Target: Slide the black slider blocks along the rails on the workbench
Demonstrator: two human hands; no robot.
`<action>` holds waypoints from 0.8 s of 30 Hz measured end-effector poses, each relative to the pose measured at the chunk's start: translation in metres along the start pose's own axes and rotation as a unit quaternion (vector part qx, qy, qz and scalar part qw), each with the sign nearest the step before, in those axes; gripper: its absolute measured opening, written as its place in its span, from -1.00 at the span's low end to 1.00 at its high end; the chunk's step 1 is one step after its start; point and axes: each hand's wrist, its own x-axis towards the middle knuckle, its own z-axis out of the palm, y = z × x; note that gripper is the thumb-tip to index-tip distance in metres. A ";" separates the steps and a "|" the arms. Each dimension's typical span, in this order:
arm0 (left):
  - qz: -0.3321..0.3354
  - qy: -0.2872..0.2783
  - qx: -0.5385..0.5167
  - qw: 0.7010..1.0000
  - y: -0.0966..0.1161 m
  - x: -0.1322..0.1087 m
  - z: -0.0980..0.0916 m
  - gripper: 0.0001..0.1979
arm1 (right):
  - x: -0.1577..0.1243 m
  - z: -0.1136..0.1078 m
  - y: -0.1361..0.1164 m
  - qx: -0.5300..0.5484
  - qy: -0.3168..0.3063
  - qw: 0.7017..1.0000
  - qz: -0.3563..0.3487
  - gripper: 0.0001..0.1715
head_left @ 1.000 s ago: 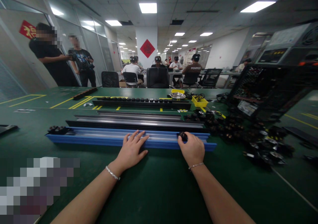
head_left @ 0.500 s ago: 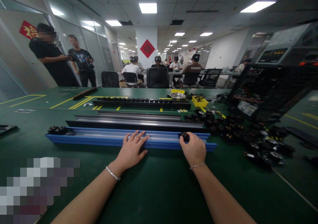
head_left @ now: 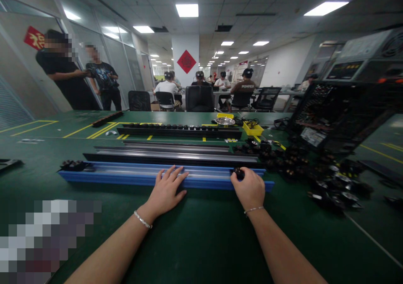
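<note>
A long blue channel rail (head_left: 119, 177) lies across the green table in front of me. My left hand (head_left: 166, 189) rests on its middle with fingers spread, holding nothing. Near the rail's right end, my right hand (head_left: 250, 187) is closed on a small black part (head_left: 238, 173), which sits in or just above the channel; the fingers hide much of it. Further black parts (head_left: 74, 165) stand in the rail's left end. Right behind the blue rail lies a black rail (head_left: 176, 156) with a pale inner strip.
Farther back, another black rail (head_left: 176, 131) carries a row of small parts. A heap of black parts (head_left: 296, 162) spreads to the right, before an opened computer case (head_left: 333, 116). A yellow tray (head_left: 252, 128) and a metal bowl (head_left: 225, 121) stand behind. Several people are beyond the table.
My right hand has slid a little to the right along the blue rail, with the black part in its fingers. My left hand has stayed in place.
</note>
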 end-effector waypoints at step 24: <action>-0.001 -0.005 -0.001 1.000 -0.001 0.000 0.000 -0.43 | 0.008 -0.010 0.012 -0.050 0.001 0.996 0.074 -0.66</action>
